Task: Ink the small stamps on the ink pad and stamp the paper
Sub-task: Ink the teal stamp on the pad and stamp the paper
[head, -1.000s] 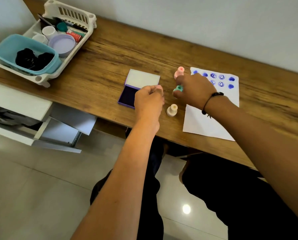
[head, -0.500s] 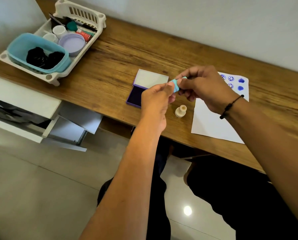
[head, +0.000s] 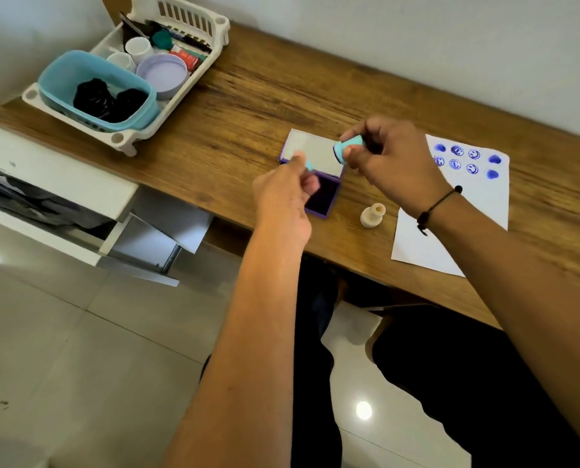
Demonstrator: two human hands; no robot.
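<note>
Against the frame half a second earlier, the hands have drawn apart: the right hand now holds the teal stamp alone, fingers clamped on its body, dark face turned left, raised over the open ink pad; the left hand has come away with the small teal cap pinched at its fingertips, just above the pad's near left edge; before, both hands met on the one stamp. A second ago the right hand was down among the stamps by the paper. The beige stamp stands upright as before, between pad and paper; the paper lies at right, blue marks across its top; the pink stamp seen earlier is out of sight behind the right hand. Wooden desk against a pale wall; white basket at far left holding a teal tub with dark contents, a lilac lid and small pots; white drawers open below the desk; glossy tiled floor; dark trousers under the desk.
</note>
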